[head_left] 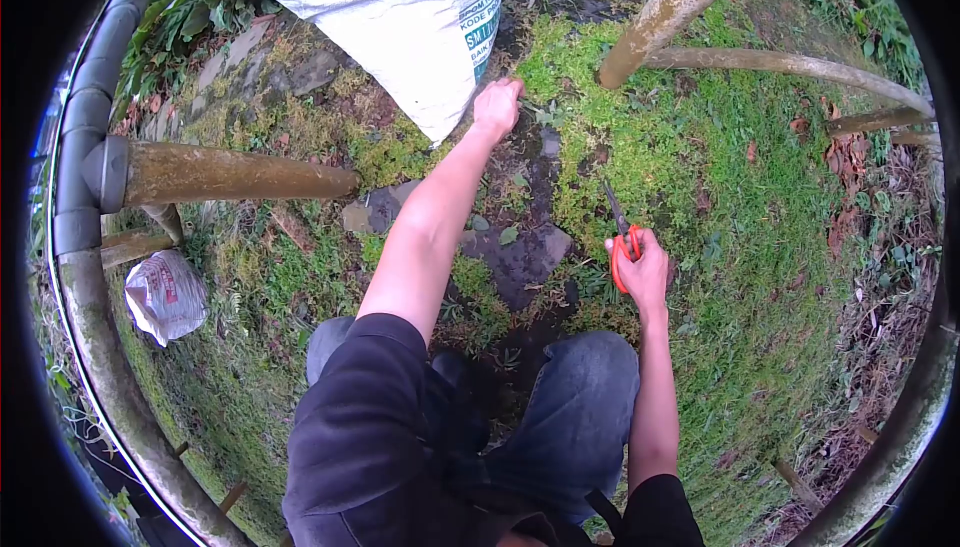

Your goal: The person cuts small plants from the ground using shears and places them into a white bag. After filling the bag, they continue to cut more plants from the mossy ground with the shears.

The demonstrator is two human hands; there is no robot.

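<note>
My left hand [498, 107] reaches forward to the mossy ground beside the lower tip of a large white sack [400, 37] with green print. Its fingers are drawn together, and what they hold, if anything, is too small to name. In my right hand [643, 267] is a pair of scissors [622, 232] with orange handles, the dark blades pointing forward over low green plants [610, 172]. Dark flat stones [520, 257] lie between my two hands.
A brown post [240, 172] stands at the left, joined to a grey pipe rail [85, 137]. A smaller white bag [168, 297] sits below it. Another post [670, 12] rises at the upper right, with a slanting branch [790, 65] beside it. Dry leaves [845, 187] lie far right.
</note>
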